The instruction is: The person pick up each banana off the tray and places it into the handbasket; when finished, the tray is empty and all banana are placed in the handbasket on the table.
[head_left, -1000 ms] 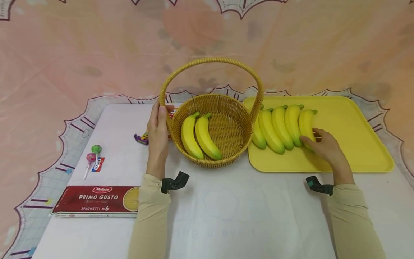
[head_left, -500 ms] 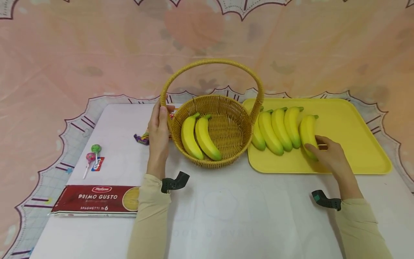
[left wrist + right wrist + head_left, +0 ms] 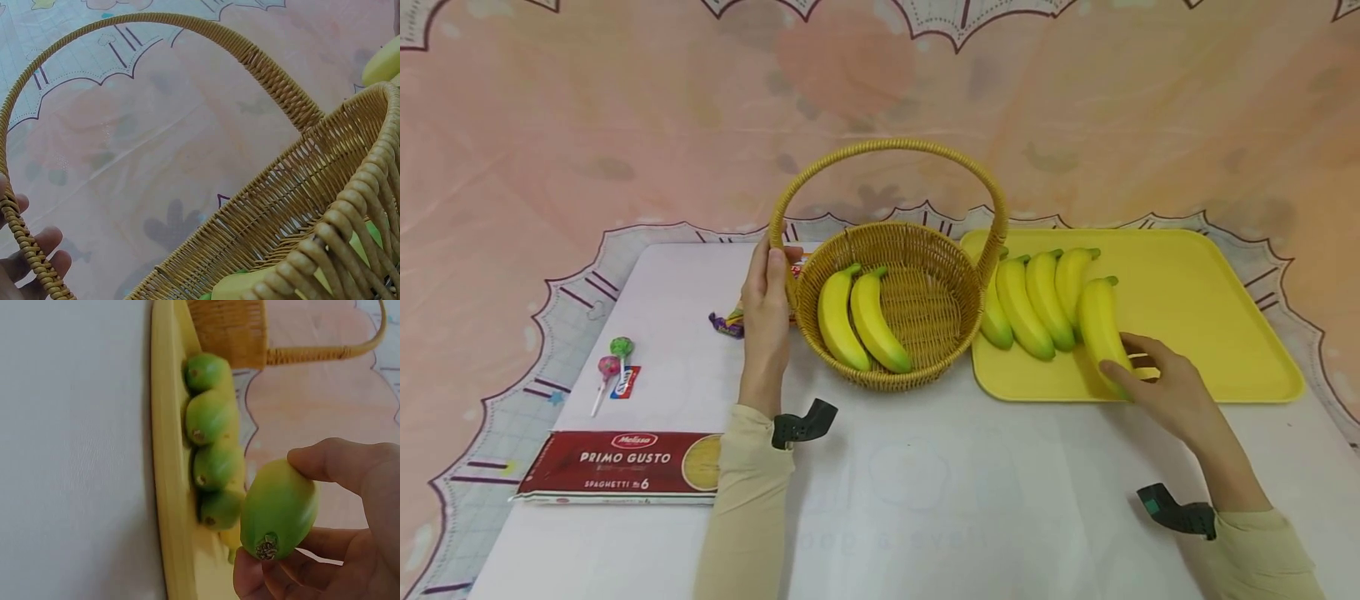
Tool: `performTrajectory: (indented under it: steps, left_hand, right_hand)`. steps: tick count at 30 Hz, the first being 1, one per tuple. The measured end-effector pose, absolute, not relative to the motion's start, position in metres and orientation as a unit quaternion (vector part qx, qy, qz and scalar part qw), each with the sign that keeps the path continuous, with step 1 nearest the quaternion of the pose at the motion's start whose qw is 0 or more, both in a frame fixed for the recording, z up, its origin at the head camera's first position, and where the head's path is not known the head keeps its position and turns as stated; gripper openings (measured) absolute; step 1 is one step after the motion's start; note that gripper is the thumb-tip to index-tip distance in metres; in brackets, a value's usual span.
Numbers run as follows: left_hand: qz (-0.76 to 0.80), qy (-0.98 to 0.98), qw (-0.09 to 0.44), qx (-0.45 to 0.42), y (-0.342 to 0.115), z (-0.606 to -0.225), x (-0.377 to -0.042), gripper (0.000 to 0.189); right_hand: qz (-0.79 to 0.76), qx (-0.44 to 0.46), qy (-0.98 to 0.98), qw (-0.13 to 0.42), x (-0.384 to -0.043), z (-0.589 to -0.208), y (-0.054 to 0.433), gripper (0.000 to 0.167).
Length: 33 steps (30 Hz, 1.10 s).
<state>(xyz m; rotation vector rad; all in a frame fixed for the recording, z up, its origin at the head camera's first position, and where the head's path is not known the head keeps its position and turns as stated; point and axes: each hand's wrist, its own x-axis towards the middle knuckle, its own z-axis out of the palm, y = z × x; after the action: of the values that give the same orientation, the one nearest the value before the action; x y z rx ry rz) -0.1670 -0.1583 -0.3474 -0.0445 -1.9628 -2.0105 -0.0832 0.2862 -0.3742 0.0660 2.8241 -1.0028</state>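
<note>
At center, your left hand grips the basket handle, apparently to steady it. At right, your right hand pinches a banana above the tray.

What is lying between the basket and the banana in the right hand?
Four other bananas, side by side on the yellow tray; the head view shows this.
</note>
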Motion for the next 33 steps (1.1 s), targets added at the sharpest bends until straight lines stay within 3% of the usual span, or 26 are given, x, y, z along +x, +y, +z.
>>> performTrajectory:
  steps: [21, 33]
  left_hand:
    - [-0.700, -0.693, 0.170, -0.020, -0.157, -0.346, -0.166, 0.040]
    - [-0.701, -0.691, 0.175, -0.019, -0.157, -0.348, -0.167, 0.039]
  right_hand:
    - [-0.350, -0.125, 0.927, 0.054, -0.049, -0.344, 0.224, 0.053]
    - [-0.368, -0.184, 0.908, 0.075, -0.063, -0.337, 0.181, 0.053]
